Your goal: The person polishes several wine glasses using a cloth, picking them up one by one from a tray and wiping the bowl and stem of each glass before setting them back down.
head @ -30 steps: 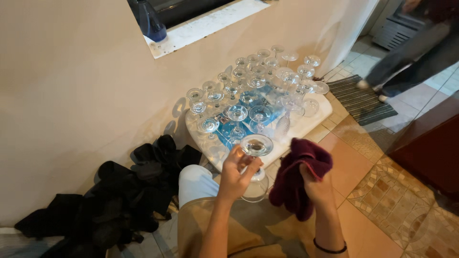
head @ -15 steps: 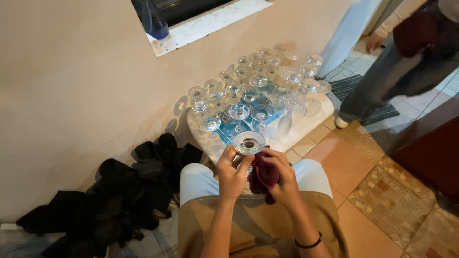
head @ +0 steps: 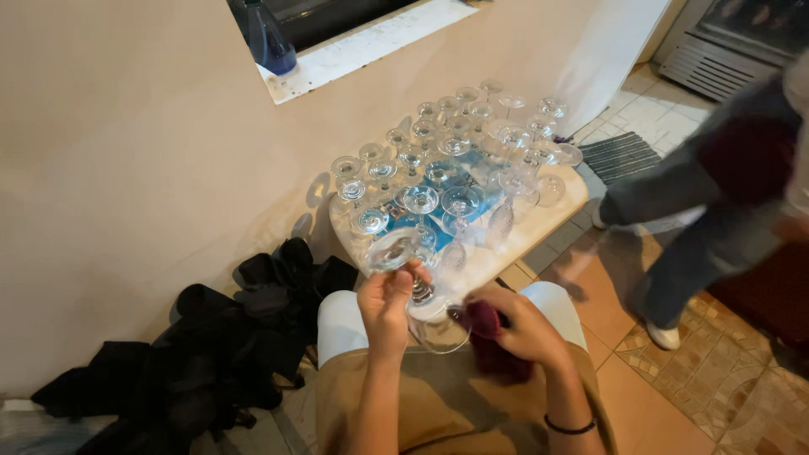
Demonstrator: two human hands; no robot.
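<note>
Cloth (head: 493,341) now bunches against the wine glass (head: 419,291) bowl — right hand (head: 527,324) pressing it there, left hand (head: 386,303) pinching the stem, tray (head: 539,223) just beyond; wiping is under way.

Warm dim light, blurred rt edge

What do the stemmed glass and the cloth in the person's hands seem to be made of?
Stemmed glass: clear, glossy glass, judging by how see-through it is and the bright glints on its foot, though clear plastic cannot be ruled out. Cloth: soft, matte, dark red fabric, bunched and folded under the right hand.
</note>
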